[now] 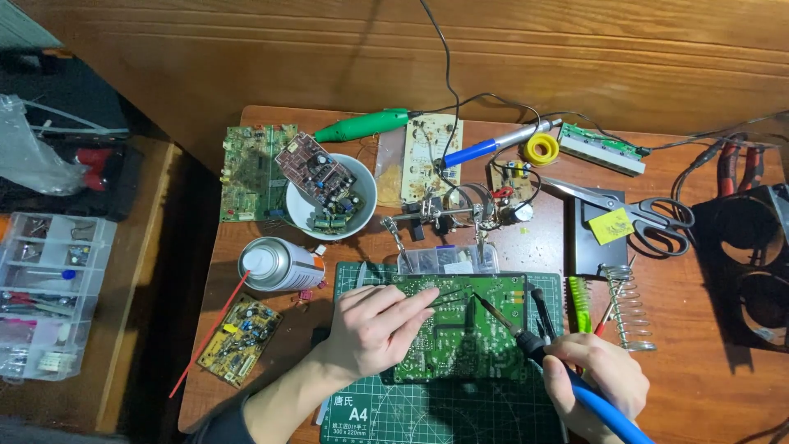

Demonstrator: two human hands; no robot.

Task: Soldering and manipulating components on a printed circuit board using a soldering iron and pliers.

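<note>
A green circuit board [485,345] lies on a dark green cutting mat [427,415] at the near edge of the wooden table. My left hand [374,329] rests on the board's left side and pinches metal tweezers [448,298] that point right over the board. My right hand [596,378] grips a blue-handled soldering iron [534,345]; its dark tip angles up-left onto the board, close to the tweezers' tips.
White bowl [366,210] holding a circuit board, spray can [279,265], yellow board [241,341], helping-hands stand [448,215], clear parts box [448,260], coiled iron stand [629,308], scissors [649,218], solder spool [542,149], second blue iron [485,150], green tool [362,126], plastic organiser [45,296].
</note>
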